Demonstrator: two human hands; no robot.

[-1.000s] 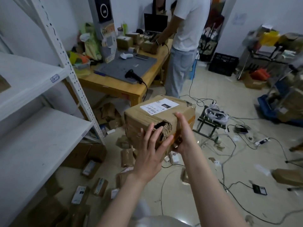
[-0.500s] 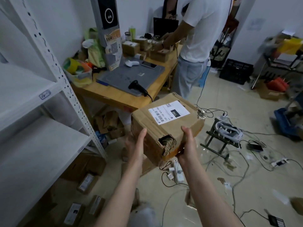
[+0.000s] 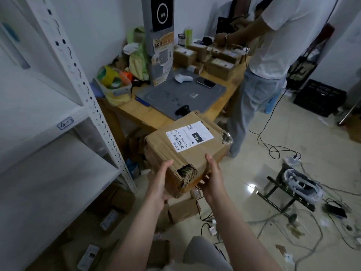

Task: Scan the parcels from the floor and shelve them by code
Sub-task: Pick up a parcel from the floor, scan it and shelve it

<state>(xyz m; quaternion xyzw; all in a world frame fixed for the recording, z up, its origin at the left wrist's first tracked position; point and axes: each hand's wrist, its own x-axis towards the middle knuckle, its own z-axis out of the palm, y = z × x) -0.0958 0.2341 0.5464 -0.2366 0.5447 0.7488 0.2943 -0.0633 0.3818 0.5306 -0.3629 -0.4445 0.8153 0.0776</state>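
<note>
Both forearms reach forward. Left hand (image 3: 159, 184) and right hand (image 3: 213, 178) clasp the near corner of a cardboard box (image 3: 197, 155), thumbs up on its edges, fingers tucked beneath. Box is held in the air, tilted, label (image 3: 189, 135) up, torn corner between the hands. White shelf (image 3: 48, 173) at left. Wooden table (image 3: 132, 112) just behind the box, black scanner (image 3: 182, 110) partly hidden by it. Small parcels (image 3: 183, 209) and cables (image 3: 273, 151) on the floor below.

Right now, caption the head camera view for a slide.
Left hand and right hand hold a torn cardboard parcel, label 150 up, near white shelving and the wooden desk.
</note>
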